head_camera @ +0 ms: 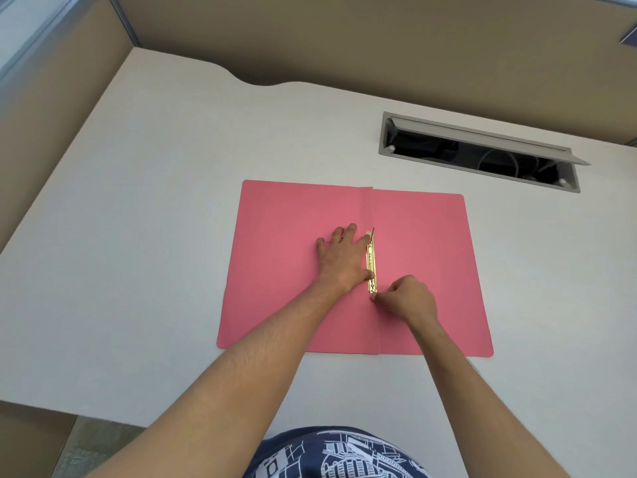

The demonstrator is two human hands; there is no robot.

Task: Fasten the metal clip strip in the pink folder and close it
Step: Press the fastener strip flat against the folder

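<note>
Matt pink card folder [420,257], glossy brass-coloured metal clip strip [371,267], smooth matt desk [155,201].

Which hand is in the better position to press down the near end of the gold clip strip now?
Probably the right hand. Its fingertips already pinch at the near end of the metal clip strip. The left hand lies flat on the pink folder, beside the strip, holding it steady.

the folder [424,270] is lying open and flat on the desk [155,236], near its middle. the clip strip [371,267] is lying along the fold, on the folder's inner face. the left hand [344,258] is resting flat just left of the strip, touching it. the right hand [408,298] is sitting at the strip's near end. a cable slot [479,153] is lying behind the folder, to the right.
</note>
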